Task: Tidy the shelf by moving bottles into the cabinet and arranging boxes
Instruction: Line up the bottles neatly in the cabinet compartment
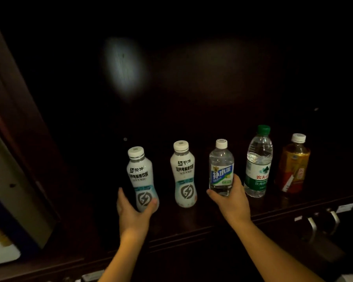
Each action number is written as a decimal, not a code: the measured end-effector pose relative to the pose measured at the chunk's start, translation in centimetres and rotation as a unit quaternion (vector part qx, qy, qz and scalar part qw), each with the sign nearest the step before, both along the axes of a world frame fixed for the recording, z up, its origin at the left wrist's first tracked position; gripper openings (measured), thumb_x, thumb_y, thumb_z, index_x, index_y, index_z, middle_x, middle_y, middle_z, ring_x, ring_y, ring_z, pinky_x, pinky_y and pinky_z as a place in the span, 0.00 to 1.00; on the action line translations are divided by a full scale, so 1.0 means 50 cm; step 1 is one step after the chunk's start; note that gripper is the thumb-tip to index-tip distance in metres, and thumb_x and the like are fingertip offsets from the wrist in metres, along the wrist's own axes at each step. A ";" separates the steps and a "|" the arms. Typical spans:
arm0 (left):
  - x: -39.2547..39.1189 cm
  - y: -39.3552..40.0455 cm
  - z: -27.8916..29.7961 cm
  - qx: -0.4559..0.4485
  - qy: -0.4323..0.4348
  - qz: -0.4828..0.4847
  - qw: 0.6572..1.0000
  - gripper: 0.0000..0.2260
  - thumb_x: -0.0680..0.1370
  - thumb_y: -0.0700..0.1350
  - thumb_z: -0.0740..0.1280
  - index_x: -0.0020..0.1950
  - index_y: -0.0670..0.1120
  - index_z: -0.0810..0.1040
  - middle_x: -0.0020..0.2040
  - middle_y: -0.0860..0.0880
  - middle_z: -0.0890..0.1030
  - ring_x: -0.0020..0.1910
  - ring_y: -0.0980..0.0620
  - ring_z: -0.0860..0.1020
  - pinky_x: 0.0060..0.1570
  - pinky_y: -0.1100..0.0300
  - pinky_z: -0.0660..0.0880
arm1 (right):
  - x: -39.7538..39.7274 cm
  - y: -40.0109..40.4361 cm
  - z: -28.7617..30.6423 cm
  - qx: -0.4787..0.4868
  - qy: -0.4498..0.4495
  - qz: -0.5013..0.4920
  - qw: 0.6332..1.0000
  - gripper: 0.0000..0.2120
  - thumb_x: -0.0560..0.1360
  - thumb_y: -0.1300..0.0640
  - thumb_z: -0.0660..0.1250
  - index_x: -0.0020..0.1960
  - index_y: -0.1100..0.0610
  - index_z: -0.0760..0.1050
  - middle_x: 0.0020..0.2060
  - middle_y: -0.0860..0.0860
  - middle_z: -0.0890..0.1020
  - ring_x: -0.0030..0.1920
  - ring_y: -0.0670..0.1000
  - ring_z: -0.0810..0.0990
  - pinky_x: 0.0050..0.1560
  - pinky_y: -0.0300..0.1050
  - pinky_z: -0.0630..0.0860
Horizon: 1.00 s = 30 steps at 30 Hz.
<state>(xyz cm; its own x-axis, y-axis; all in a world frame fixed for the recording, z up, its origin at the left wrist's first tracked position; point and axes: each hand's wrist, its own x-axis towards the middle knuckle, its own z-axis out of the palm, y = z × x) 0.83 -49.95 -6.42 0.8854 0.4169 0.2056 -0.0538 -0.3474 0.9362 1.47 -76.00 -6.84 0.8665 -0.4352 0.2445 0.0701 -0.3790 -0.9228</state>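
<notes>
From the head camera we look down into a dark wooden cabinet [192,224] where five bottles stand upright in a row along the shelf board. Our left hand [134,210] cups the base of the leftmost white bottle [141,176]: the thumb lies against its right side near the bottom, the other fingers [121,197] reach up along its left side, loosely curled around it rather than squeezed tight. Just beside it, untouched, stands the second white bottle [184,174]. Our right hand [230,200] wraps the lower part of the small clear bottle [221,167], one finger up its right side by the label and another low at its left; the bottle's bottom sits inside that grasp. To the right, apart from both hands, stand the green-capped water bottle [258,161] and, at the end, the amber tea bottle [294,165].
</notes>
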 end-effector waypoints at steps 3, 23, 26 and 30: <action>0.029 0.013 -0.024 -0.001 0.015 -0.069 0.998 0.34 0.70 0.51 0.75 0.72 0.50 0.64 0.65 0.47 0.76 0.58 0.50 0.76 0.53 0.55 0.72 | 0.011 -0.007 -0.007 -0.003 0.012 -0.007 1.000 0.30 0.65 0.49 0.79 0.61 0.52 0.69 0.49 0.47 0.81 0.50 0.50 0.82 0.42 0.43 0.75; 0.036 -0.072 -0.040 0.052 -0.006 -0.056 0.997 0.25 0.68 0.57 0.74 0.62 0.56 0.70 0.44 0.64 0.75 0.41 0.64 0.74 0.37 0.64 0.70 | 0.026 0.027 -0.010 0.000 0.018 0.110 0.994 0.32 0.67 0.50 0.78 0.68 0.48 0.69 0.50 0.42 0.81 0.50 0.45 0.80 0.44 0.33 0.72; 0.035 -0.074 -0.043 0.055 -0.008 -0.059 0.997 0.25 0.69 0.57 0.74 0.62 0.56 0.70 0.43 0.64 0.75 0.40 0.65 0.73 0.37 0.64 0.70 | 0.027 0.029 -0.013 0.005 0.022 0.105 0.994 0.32 0.67 0.49 0.78 0.67 0.47 0.69 0.48 0.40 0.80 0.49 0.44 0.79 0.42 0.31 0.71; 0.034 -0.076 -0.042 0.053 -0.011 -0.055 0.997 0.25 0.69 0.57 0.73 0.63 0.55 0.70 0.43 0.64 0.75 0.40 0.65 0.73 0.36 0.65 0.69 | 0.031 0.033 -0.014 0.009 0.026 0.096 0.995 0.33 0.66 0.48 0.78 0.67 0.46 0.69 0.46 0.39 0.79 0.48 0.44 0.79 0.44 0.36 0.72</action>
<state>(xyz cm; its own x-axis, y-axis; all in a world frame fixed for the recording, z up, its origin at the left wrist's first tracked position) 2.52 -53.74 -8.53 0.9192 0.2925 0.2637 -0.1177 -0.4349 0.8928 3.04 -74.36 -7.53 0.9457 -0.2634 0.1903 0.0913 -0.3465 -0.9336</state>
